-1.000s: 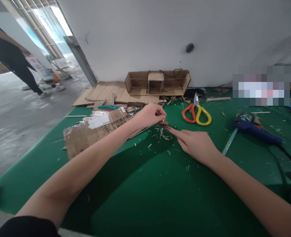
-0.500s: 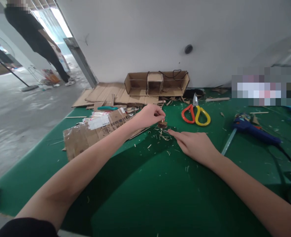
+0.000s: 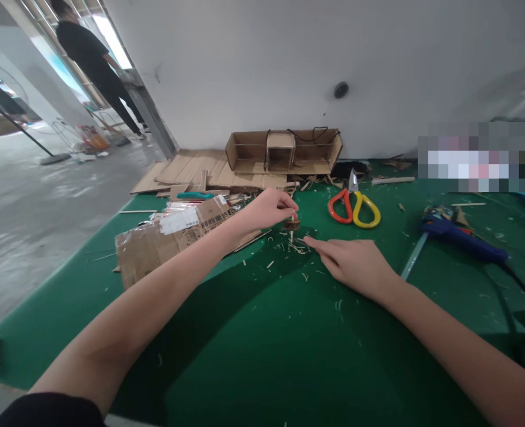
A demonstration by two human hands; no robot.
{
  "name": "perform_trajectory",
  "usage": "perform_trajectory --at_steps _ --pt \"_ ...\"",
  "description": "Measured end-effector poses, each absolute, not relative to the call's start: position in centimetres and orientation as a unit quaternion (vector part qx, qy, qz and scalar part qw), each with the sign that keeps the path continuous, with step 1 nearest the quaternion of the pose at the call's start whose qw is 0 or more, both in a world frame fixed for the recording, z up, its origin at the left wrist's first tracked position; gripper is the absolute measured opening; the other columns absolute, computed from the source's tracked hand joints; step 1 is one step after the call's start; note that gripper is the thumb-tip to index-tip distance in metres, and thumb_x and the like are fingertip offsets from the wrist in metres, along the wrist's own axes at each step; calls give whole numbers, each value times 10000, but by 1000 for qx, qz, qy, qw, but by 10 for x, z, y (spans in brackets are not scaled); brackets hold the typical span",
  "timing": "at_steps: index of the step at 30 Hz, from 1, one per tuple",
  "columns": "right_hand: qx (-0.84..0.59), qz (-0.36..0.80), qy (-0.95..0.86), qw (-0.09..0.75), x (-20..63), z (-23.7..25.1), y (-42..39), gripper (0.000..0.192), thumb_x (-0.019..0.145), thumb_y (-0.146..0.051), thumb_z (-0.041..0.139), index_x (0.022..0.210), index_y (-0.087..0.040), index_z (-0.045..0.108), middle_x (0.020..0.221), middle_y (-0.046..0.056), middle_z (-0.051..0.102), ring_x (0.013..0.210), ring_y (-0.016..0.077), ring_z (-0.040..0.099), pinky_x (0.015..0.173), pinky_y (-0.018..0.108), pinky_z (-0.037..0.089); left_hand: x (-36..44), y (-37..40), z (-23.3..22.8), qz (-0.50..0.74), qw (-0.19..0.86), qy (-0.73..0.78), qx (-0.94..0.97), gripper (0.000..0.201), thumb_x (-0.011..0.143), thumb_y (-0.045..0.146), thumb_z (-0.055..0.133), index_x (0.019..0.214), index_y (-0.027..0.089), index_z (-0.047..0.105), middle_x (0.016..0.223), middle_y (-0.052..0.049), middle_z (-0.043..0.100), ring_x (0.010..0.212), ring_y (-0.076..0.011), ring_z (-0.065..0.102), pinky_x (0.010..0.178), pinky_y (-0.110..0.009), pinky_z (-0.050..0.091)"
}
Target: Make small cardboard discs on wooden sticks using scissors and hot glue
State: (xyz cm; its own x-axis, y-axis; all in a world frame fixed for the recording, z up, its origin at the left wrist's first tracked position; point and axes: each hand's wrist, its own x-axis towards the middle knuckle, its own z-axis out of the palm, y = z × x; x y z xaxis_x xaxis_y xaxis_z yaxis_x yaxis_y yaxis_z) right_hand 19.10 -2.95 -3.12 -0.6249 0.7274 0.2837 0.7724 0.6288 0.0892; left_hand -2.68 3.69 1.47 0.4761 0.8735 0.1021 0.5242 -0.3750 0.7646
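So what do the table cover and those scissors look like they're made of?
Table cover: probably felt or matte fabric, since the green shows no shine. Scissors: glossy red and yellow handles, likely plastic, with short grey blades that look like metal.

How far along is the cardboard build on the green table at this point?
Done: a cardboard box frame stands by the wall; trimmings litter the table. In hand: the left hand pinches a stick with a small disc, the right hand pointing at it. Left: the disc is not joined to the frame.

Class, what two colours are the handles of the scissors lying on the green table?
The scissors have one red-orange handle and one yellow handle, seen in the head view.
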Motion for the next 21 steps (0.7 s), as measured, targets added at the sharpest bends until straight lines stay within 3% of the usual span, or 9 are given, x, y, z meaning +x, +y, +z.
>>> perform_trajectory --at_steps 8,13,16,21 --pt "-426 -115 -888 131 202 -23 -29 364 888 -247 402 1182 -299 610 732 -14 696 585 128 565 492 247 257 -33 42 13 253 362 431 787 188 774 286 567 877 165 667 904 -77 704 805 -143 636 710 -277 492" --pt "-423 -184 -881 103 215 -10 -19 323 885 -232 415 1097 -187 654 895 61 692 825 233 581 661 337 374 -37 44 15 259 370 447 772 181 757 302 599 864 175 669 885 -73 699 792 -140 628 716 -281 485" --pt "-444 -167 -860 187 211 -8 -19 354 880 -245 425 1167 -146 608 1001 97 671 906 265 568 758 410 406 -35 41 16 299 381 449 751 182 759 310 608 850 163 661 874 -75 695 803 -137 628 750 -286 484" --pt "-477 62 -802 354 192 -15 -27 398 857 -289 478 1208 -116 550 959 109 666 856 208 614 740 357 492 -19 23 9 396 412 459 680 213 786 344 592 882 158 629 866 -62 681 766 -120 611 731 -280 482"
